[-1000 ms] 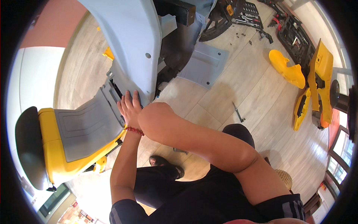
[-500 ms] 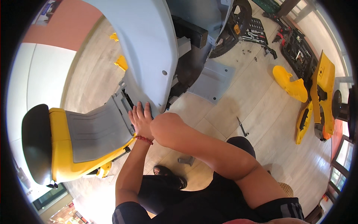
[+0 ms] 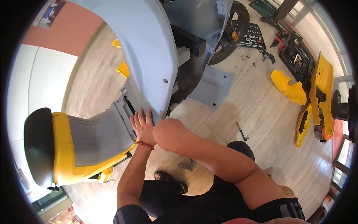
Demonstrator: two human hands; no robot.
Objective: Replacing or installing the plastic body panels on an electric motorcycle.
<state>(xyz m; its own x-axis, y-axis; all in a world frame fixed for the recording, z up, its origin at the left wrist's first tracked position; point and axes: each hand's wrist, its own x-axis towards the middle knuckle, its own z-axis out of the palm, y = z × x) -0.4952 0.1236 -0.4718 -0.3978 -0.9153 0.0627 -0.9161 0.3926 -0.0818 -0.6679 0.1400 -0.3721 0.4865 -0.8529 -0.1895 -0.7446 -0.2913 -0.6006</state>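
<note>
My left hand point(image 3: 143, 130) lies with fingers spread on the grey floorboard point(image 3: 93, 136) of the yellow scooter point(image 3: 63, 153), just below the pale grey-blue front panel point(image 3: 147, 52). A red bead bracelet circles that wrist. My right hand point(image 3: 167, 134) is bent at the wrist right beside the left one, at the lower end of the panel; its fingers are hidden, so what it holds, if anything, does not show. The scooter's black seat point(image 3: 37, 147) is at the far left, and a dark opening shows along the panel's right side.
A grey plate point(image 3: 210, 89), loose yellow panels point(image 3: 289, 87), a black hand tool point(image 3: 241, 130) and small dark parts lie on the floor. A socket set point(image 3: 253, 37), a tool case point(image 3: 296, 56) and a wheel point(image 3: 229, 41) are at upper right. Yellow pieces point(image 3: 122, 69) lie beyond the scooter.
The whole scene has moved down and slightly right in the picture, showing more at the top. Both hands stay at the same spot on the scooter.
</note>
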